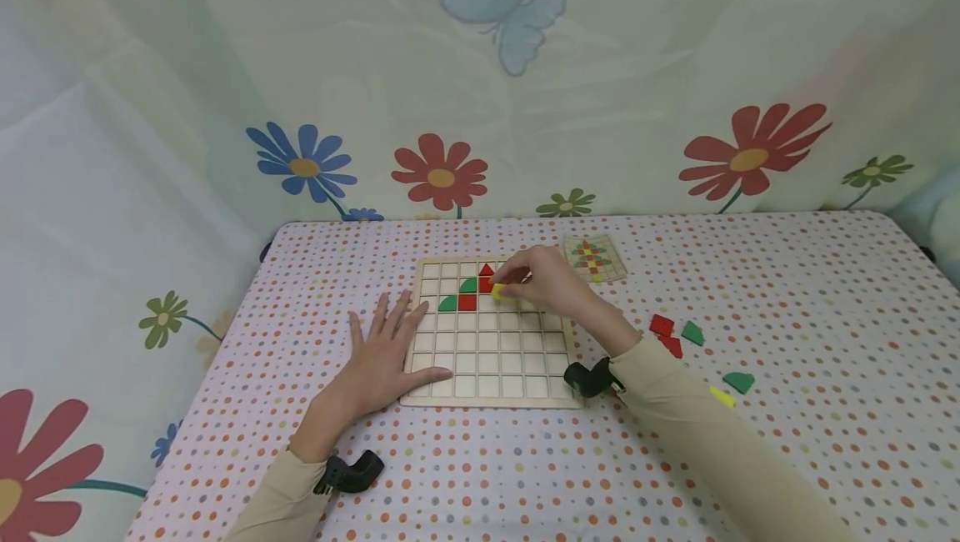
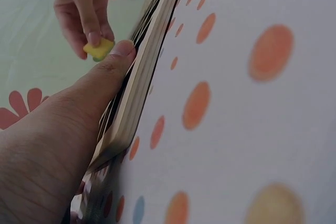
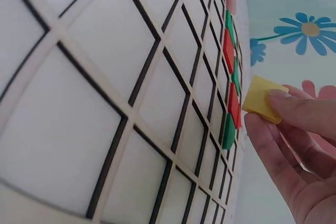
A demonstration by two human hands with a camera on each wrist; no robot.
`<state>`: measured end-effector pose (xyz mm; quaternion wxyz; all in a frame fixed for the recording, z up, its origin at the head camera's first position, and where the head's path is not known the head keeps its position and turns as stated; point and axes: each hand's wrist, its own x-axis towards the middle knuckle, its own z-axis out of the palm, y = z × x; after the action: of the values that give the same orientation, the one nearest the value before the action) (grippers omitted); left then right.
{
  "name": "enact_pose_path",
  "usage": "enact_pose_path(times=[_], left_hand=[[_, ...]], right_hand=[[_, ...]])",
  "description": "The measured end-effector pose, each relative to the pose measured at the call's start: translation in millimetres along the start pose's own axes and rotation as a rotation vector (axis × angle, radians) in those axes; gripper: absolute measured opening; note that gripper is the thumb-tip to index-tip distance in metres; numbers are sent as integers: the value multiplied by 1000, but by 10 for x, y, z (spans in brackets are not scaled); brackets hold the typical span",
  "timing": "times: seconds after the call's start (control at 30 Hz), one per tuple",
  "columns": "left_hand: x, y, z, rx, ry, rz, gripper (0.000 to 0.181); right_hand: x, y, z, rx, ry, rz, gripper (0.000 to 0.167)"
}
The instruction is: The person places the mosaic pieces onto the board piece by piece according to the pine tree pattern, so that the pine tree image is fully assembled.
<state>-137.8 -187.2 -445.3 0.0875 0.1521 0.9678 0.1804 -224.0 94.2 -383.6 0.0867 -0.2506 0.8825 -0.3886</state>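
A wooden grid board [image 1: 487, 403] lies on the table. Toward its top are a red triangle [image 1: 486, 270], two red squares [image 1: 467, 302] and green rounded pieces [image 1: 447, 303]; the right wrist view shows another green piece [image 3: 229, 131] that the right hand hides from the head view. My right hand [image 1: 551, 283] pinches a yellow square [image 3: 264, 98] between thumb and fingers, just over the board beside the red squares. With fingers spread, my left hand [image 1: 378, 367] rests at the board's left edge, its thumb [image 2: 107, 72] across the frame.
A pattern card [image 1: 615, 263] lies behind the board's right corner. To the right on the dotted table [image 1: 810, 317] are loose red pieces [image 1: 662, 325], two green ones [image 1: 738, 382] and a yellow one [image 1: 722, 397] beside my right sleeve. A floral backdrop [image 1: 600, 150] stands behind.
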Motion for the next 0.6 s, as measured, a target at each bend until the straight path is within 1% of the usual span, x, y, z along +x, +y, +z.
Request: enact_pose_path(times=[0.1, 0.3, 0.43, 0.6], left_hand=[[2, 5, 6, 3, 2, 4, 107], [-3, 3, 9, 4, 13, 9, 108], [2, 6, 11, 4, 5, 7, 108], [6, 6, 6, 3, -7, -3, 108]], right_hand=[[38, -17, 64, -3, -11, 0, 12], [98, -17, 200, 5, -32, -5, 15], [101, -31, 228, -14, -44, 2, 14], [106, -64, 229, -63, -49, -9, 15]])
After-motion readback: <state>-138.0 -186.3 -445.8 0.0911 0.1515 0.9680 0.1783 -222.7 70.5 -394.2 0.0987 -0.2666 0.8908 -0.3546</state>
